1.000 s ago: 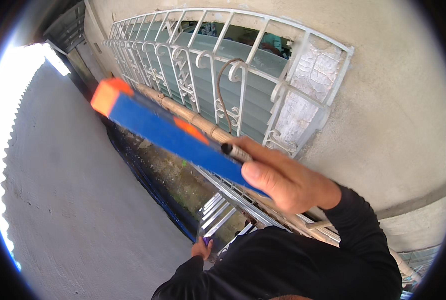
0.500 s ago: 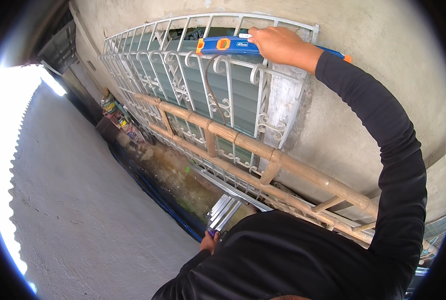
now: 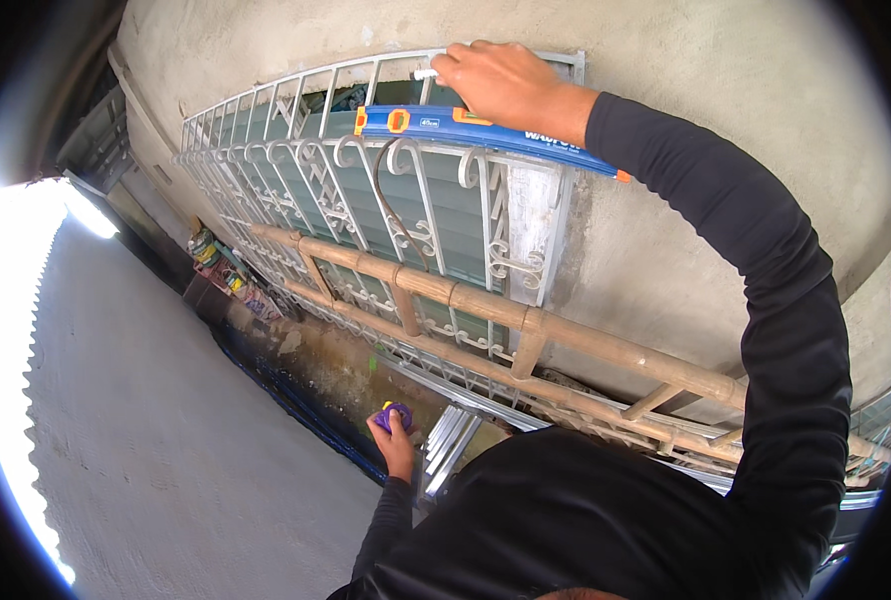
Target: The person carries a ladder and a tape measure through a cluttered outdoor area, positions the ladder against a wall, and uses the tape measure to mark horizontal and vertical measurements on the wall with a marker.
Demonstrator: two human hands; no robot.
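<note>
My right hand [image 3: 506, 85] is closed on a white pen-like stick [image 3: 425, 74], whose end pokes out past the fingertips. Just below that hand, a blue spirit level [image 3: 431, 123] with orange end caps lies along the top ledge of the white window grille [image 3: 406, 160]. Its far right part passes behind my wrist and sleeve. Low in the picture, my left hand [image 3: 398, 450] is wrapped round a small purple and yellow object [image 3: 394, 412]; the fingers cover much of it, so its kind is unclear.
A bamboo ladder [image 3: 486, 300] lies lengthwise in front of the grille. Silver metal bars [image 3: 451, 440] sit beside my left hand. A grey wall [image 3: 186, 420] rises on the left, dark hoses [image 3: 286, 385] along its foot. Bags and containers [image 3: 228, 275] stand farther off.
My right hand has moved up off the spirit level's face, uncovering more of it. My left hand has risen and come forward with the purple object. The whole view has shifted slightly.
</note>
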